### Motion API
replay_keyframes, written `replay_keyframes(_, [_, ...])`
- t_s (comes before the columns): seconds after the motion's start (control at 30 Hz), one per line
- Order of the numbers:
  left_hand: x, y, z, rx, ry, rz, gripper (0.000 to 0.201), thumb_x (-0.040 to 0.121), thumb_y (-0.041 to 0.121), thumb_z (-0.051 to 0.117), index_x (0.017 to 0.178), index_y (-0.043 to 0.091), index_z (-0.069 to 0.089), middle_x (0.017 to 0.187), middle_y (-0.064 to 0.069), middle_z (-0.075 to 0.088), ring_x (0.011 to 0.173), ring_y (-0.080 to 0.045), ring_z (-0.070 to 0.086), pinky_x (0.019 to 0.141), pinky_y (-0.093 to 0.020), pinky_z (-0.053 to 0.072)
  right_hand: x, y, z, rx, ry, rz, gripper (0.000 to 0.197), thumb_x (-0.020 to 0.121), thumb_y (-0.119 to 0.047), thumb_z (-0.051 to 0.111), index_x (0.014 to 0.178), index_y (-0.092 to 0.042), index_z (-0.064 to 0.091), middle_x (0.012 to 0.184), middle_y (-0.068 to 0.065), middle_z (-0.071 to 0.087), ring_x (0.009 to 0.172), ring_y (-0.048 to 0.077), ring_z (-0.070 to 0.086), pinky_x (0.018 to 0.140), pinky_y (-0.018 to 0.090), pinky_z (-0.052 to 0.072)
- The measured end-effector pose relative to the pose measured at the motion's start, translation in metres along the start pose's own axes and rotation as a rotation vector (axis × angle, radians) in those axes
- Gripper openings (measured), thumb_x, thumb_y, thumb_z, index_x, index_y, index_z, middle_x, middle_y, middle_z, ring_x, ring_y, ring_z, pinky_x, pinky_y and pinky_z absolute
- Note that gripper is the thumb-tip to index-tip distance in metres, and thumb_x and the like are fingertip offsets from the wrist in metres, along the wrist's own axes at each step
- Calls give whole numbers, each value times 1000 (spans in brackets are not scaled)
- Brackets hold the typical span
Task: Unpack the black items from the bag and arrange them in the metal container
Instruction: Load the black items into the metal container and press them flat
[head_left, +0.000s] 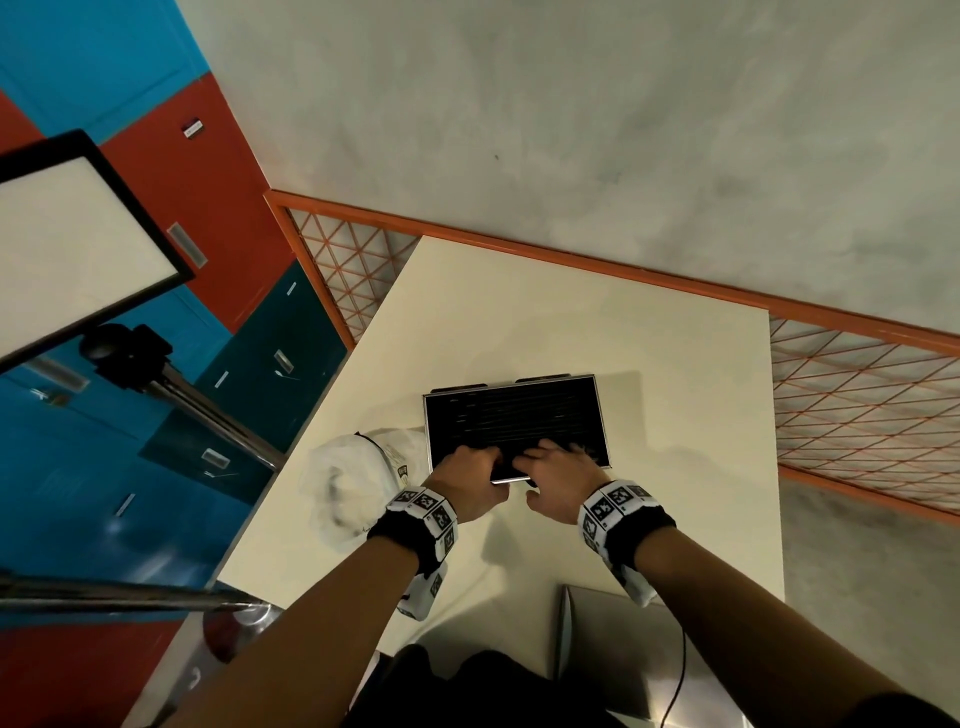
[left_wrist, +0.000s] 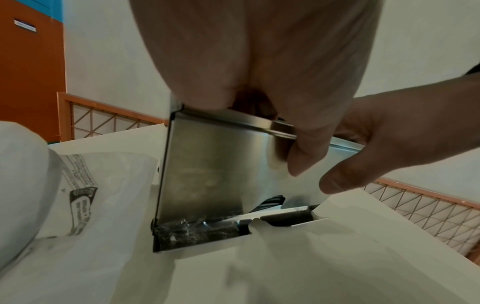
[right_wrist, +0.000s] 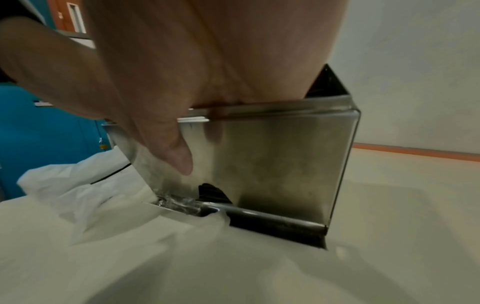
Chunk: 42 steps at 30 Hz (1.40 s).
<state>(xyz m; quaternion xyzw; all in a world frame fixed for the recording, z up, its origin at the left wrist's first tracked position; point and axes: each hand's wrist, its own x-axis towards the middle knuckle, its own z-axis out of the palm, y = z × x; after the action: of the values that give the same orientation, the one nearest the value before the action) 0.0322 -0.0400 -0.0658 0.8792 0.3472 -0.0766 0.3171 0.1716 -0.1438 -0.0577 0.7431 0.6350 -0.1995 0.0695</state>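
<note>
A shiny metal container (head_left: 602, 415) stands on the white table (head_left: 571, 322), packed to the top with black items (head_left: 514, 415). My left hand (head_left: 470, 465) curls its fingers over the near rim, and its thumb (left_wrist: 293, 154) lies on the outer wall (left_wrist: 207, 164). My right hand (head_left: 558, 467) spreads its fingers flat on the black items beside it, thumb (right_wrist: 179, 156) touching the same wall (right_wrist: 285, 164). A ridged black piece (right_wrist: 210, 193) shows through a notch at the wall's foot. The crumpled white bag (head_left: 353, 478) lies left of the container. Inside the container the fingertips are hidden in both wrist views.
A grey flat device (head_left: 623, 639) with a cable sits at the table's near edge. An orange mesh rail (head_left: 857, 405) runs behind and right of the table. A light panel (head_left: 78, 244) on a stand rises at the left, beside blue and red lockers.
</note>
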Motion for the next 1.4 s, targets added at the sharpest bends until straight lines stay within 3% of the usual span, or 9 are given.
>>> replay_keyframes(0.2, [2,0,0,5,22,3,34,83,31,66,114,19,65,107,-10,71,99,-33,68,81,-33,54,0,9,-2,122,54,55,52,86,-29,55,137,-31,48,144,-12,45,134,17,38,107,46,36])
replay_keyframes(0.4, [3,2,-4,-8,63,38,39,79,33,64,116,22,62,107,-8,70,98,-33,67,84,-38,56,3,18,-4,207,100,57,45,83,-31,57,129,-32,56,134,-13,54,124,16,50,101,38,44])
replay_keyframes(0.53, [3,1,-3,12,95,49,40,80,31,65,118,20,62,112,-9,69,101,-32,66,85,-35,54,3,17,-4,186,119,43,42,83,-32,56,125,-33,57,129,-14,55,119,15,53,95,35,47])
replay_keyframes(0.67, [3,-1,0,6,113,79,39,81,25,66,119,19,63,113,-9,69,101,-32,66,82,-31,51,4,16,-5,126,32,26,40,83,-32,54,124,-32,57,123,-12,59,115,17,56,89,37,51])
replay_keyframes(0.8, [3,-2,0,5,123,97,40,80,23,66,120,19,63,113,-8,69,100,-31,66,81,-32,53,10,17,-8,114,-55,33,41,84,-30,55,125,-30,56,124,-8,59,117,20,55,90,39,51])
replay_keyframes(1.03, [7,-1,-4,23,22,36,28,82,28,64,108,18,65,104,-8,71,95,-31,68,76,-31,52,11,19,-8,200,11,85,45,83,-31,55,127,-35,51,128,-9,58,120,19,54,92,41,50])
replay_keyframes(1.2, [7,-1,0,63,-57,-13,31,86,31,62,114,19,67,106,-11,70,98,-34,68,83,-35,56,4,19,-8,259,27,106,55,81,-32,57,134,-41,46,131,-11,57,119,21,56,93,40,51])
replay_keyframes(1.4, [2,-2,4,52,7,19,28,85,28,61,111,18,65,104,-12,70,95,-35,68,80,-36,56,2,20,-10,308,-12,100,47,79,-32,59,126,-37,52,120,-8,64,110,20,60,90,38,52])
